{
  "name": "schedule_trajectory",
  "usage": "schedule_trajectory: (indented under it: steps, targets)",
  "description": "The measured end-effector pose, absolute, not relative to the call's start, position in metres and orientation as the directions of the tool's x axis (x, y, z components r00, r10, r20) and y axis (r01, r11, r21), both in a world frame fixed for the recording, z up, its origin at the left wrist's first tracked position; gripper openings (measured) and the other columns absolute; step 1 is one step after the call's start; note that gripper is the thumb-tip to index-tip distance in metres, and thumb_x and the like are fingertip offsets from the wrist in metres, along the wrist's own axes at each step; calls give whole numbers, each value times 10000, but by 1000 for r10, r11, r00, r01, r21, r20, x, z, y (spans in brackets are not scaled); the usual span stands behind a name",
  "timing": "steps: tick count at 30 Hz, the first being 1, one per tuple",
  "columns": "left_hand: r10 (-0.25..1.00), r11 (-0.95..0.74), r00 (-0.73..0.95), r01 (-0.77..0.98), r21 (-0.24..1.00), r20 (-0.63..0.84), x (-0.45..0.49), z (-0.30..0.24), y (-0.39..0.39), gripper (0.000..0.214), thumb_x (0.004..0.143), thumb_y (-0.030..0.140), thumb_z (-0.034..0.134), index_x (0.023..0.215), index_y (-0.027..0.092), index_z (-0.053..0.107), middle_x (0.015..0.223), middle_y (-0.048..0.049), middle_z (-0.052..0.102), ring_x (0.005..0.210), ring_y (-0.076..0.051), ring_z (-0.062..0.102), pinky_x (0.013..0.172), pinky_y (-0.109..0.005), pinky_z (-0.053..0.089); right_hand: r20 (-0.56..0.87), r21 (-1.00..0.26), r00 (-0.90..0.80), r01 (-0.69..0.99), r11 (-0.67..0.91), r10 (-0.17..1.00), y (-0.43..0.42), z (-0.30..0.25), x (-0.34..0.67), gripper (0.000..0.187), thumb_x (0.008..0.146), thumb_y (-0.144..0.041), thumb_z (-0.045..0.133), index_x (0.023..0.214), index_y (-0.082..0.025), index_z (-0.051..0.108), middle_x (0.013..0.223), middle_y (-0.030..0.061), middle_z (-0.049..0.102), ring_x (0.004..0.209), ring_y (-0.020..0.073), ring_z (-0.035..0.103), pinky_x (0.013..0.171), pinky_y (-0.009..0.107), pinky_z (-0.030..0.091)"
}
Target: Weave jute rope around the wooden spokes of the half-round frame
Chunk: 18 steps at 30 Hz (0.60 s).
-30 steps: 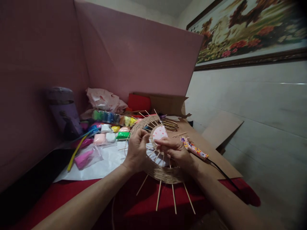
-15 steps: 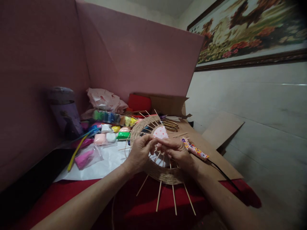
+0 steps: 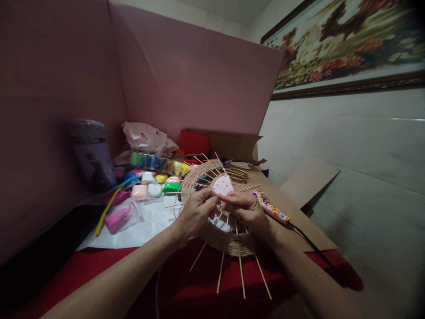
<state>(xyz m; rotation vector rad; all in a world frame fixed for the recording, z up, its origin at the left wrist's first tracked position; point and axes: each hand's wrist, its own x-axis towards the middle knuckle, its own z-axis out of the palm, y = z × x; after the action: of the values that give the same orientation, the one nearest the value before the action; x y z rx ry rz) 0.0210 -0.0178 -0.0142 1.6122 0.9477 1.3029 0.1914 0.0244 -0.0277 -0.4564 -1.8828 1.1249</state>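
A round woven piece (image 3: 229,241) of twine wound on thin wooden sticks lies before me, with a pink dotted centre (image 3: 222,184). Stick ends poke out past its rim toward me. My left hand (image 3: 195,213) and my right hand (image 3: 244,209) meet over its middle, fingertips pinched together close to the pink centre. Both hands are closed on something thin that I cannot make out, possibly the twine or a stick.
A spotted tool (image 3: 270,207) with a black cord lies on brown cardboard (image 3: 299,223) at right. Bags of coloured clay (image 3: 149,175) and a pink bag (image 3: 117,219) sit at left, near a purple canister (image 3: 93,153). Pink boards stand behind; a red cloth (image 3: 99,266) covers the table.
My left hand has slid right toward the right hand, so the fingertips now meet. The woven piece has barely shifted.
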Motion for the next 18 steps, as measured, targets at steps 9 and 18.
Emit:
schedule_trajectory:
  steps: [9, 18]
  targets:
    - [848, -491, -154, 126, 862, 506, 14, -6, -7, 300, 834, 326, 423, 567, 193, 387, 465, 59, 356, 414, -69, 289, 406, -210, 237, 284, -953, -384, -215, 214, 878, 24, -28, 190, 201, 734, -318, 655, 894, -205, 700, 637, -3, 569, 500, 64, 417, 413, 183, 283]
    - [588, -425, -541, 426, 799, 601, -47, 7, 25, 368, 790, 400, 505, 501, 189, 420, 433, 40, 415, 420, -84, 364, 440, -223, 292, 310, -938, -280, -248, 243, 908, 26, -22, 188, 200, 653, -303, 715, 621, -158, 582, 526, -37, 500, 429, 41, 320, 393, 187, 192]
